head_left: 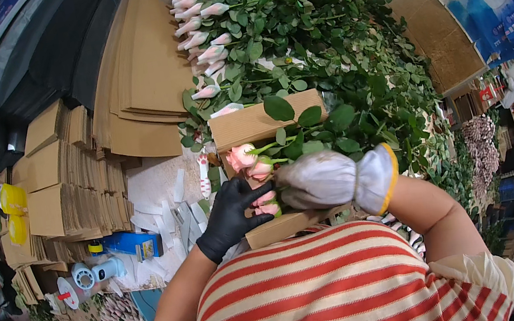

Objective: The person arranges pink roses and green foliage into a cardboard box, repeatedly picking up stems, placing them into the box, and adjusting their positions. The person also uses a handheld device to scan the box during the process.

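Observation:
Several pink roses [241, 157] lie heads to the left in a corrugated cardboard wrap [268, 121], whose raised sides show above and below them. My left hand [229, 221], in a black glove, is at the lower rose heads, index finger and thumb curved around them. My right hand [318, 181], in a greyish-white fabric glove with a yellow-edged cuff, is closed over the stem side of the lower roses. Its fingertips meet the blooms, and the glove hides the grip. Green rose leaves [331, 124] spread right of the blooms.
Rose stems with sleeved pink buds [211, 54] pile up at the back. Flat cardboard sheets [146, 64] and folded cardboard stacks [66, 175] stand left. A patterned cutter-like tool [204, 175], white paper strips [182, 205], a blue tape dispenser [130, 244] and a small fan [83, 277] lie nearby.

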The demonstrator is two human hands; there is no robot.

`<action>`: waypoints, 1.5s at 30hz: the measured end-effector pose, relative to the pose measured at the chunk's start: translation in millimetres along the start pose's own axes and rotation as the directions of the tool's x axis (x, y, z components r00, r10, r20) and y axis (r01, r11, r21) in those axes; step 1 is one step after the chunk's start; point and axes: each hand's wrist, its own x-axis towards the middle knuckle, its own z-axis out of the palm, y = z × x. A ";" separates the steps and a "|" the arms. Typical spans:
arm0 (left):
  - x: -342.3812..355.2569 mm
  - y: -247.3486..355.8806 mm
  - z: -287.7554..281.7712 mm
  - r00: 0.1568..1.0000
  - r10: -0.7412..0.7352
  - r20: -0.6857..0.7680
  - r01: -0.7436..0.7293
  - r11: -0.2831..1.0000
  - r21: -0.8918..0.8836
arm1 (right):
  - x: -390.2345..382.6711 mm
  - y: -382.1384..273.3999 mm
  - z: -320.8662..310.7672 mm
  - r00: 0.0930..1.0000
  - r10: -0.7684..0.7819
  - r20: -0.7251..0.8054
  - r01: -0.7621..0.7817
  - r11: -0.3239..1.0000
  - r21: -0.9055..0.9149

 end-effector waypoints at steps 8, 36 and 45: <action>7.2 6.0 -5.0 0.993 0.097 0.062 -0.107 0.978 0.178 | 22.6 15.8 38.2 0.939 -0.021 -0.342 -0.044 0.983 -0.180; 6.0 -17.3 18.1 0.980 -0.026 -0.199 0.018 0.999 -0.042 | 39.5 39.0 31.9 0.800 -0.259 -0.541 -0.023 0.888 -0.459; 25.0 -31.8 -2.8 1.000 0.008 -0.020 -0.008 1.000 0.018 | 37.3 39.8 40.8 0.850 -0.009 -0.526 -0.163 0.946 -0.280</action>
